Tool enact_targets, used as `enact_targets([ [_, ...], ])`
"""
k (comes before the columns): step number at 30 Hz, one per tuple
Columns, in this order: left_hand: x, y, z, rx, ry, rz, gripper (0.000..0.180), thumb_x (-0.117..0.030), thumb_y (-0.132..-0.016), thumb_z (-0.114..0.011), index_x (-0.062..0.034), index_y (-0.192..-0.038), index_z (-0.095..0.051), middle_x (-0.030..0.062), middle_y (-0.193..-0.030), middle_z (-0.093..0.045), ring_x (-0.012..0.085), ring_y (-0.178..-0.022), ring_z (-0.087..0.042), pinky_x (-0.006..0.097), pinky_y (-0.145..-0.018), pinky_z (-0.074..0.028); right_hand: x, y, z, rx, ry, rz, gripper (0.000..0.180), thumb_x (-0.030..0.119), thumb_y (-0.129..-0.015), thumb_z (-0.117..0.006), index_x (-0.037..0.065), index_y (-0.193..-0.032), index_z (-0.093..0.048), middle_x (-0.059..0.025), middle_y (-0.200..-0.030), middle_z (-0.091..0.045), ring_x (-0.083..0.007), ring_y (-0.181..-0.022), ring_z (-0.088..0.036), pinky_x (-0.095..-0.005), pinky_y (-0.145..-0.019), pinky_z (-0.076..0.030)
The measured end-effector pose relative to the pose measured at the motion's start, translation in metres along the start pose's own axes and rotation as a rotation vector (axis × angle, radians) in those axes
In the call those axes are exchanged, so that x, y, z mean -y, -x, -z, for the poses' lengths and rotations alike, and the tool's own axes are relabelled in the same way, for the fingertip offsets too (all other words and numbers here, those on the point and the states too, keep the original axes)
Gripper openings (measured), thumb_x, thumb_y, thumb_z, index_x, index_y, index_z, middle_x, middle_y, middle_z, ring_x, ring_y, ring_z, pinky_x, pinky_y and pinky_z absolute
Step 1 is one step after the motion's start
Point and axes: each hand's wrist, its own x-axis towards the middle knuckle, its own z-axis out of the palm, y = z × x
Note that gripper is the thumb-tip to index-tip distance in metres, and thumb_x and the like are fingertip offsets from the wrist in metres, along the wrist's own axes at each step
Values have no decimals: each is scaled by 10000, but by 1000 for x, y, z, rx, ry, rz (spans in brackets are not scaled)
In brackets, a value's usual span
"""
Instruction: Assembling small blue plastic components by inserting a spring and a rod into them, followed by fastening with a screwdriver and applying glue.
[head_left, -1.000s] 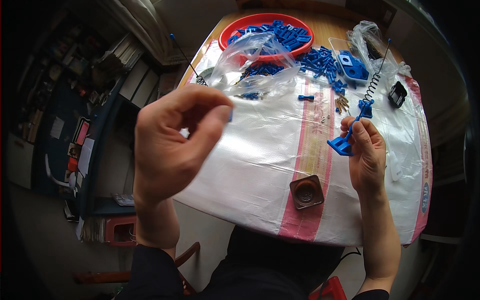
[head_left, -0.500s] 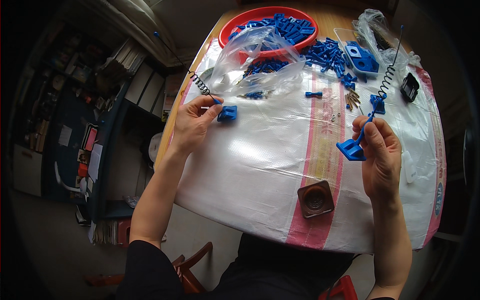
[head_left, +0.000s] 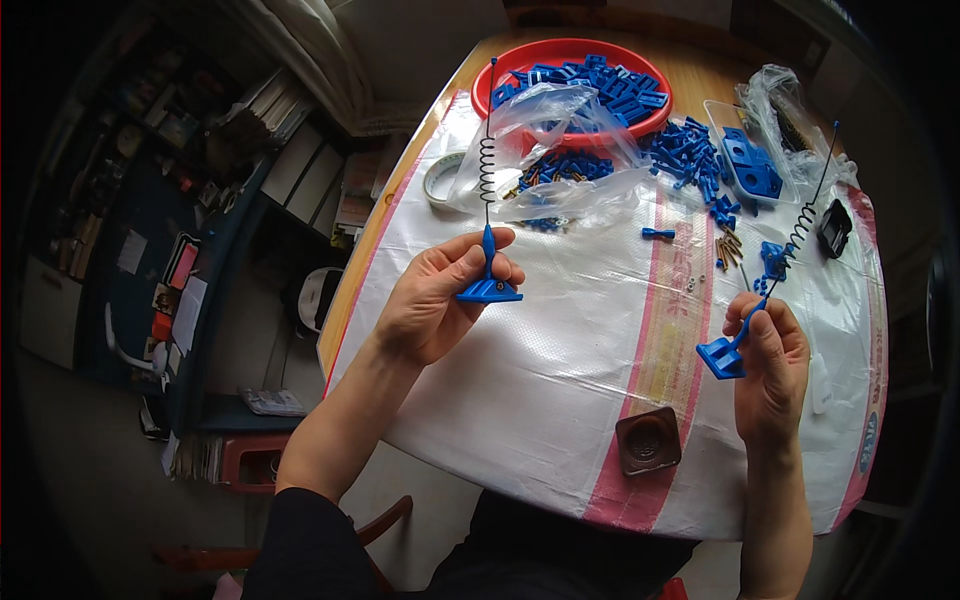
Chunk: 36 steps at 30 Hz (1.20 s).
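My left hand [head_left: 428, 305] pinches a spring antenna [head_left: 489, 291] by its blue stem. The antenna stands nearly upright, with a blue foot below and a black coiled wire with a small blue tip above. A second spring antenna [head_left: 720, 358] of the same kind is held in my right hand [head_left: 772, 365], its wire leaning up to the right and its foot toward the lower left. Both are above the table. Beyond my right hand lie a blue part [head_left: 773, 260] and several brass-coloured screws [head_left: 729, 247].
A red basin [head_left: 655, 128] of blue parts stands at the back, with a clear plastic bag [head_left: 490, 150] before it. Right of these are a pile of blue pieces [head_left: 685, 150] and a clear tray [head_left: 757, 192]. A brown square dish [head_left: 648, 441] sits near the front edge.
My left hand has moved right and turned its antenna from a left lean to upright. In the picture, my right hand is slightly lower, still gripping its antenna. The whole view has shifted.
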Motion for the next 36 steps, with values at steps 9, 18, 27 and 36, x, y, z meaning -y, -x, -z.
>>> enact_targets([
  [9, 3, -1, 2, -13, 41, 7, 349, -176, -976, -548, 58, -1235, -532, 138, -922, -704, 198, -926, -683, 282, -834, -556, 0, 1, -1, -3, 24, -9, 212, 191, -911, -677, 11, -1018, -640, -66, -1007, -627, -121, -910, -526, -288, -890, -380],
  [18, 2, 2, -1, -58, 20, 29, 260, -203, -928, -634, -38, -1128, -630, 85, -891, -706, 197, -935, -668, 309, -875, -528, 2, 1, -3, -12, 50, -8, 198, 185, -907, -678, 19, -1003, -631, -62, -994, -615, -126, -886, -508, -284, -866, -376],
  [27, 1, 5, 7, -73, -126, -1, 276, -138, -878, -701, -26, -1122, -636, 97, -928, -702, 147, -863, -666, 291, -802, -535, -2, -1, -2, 5, 47, 5, 179, 174, -911, -669, 24, -1000, -631, -64, -993, -618, -129, -893, -516, -283, -867, -379],
  [36, -2, 8, -3, -167, -344, 18, 321, -43, -879, -685, 26, -1184, -615, 115, -964, -696, 143, -857, -669, 279, -781, -545, -1, -1, -2, 15, 56, 4, 197, 188, -908, -674, 22, -1006, -636, -63, -1002, -622, -134, -902, -512, -291, -876, -373],
])
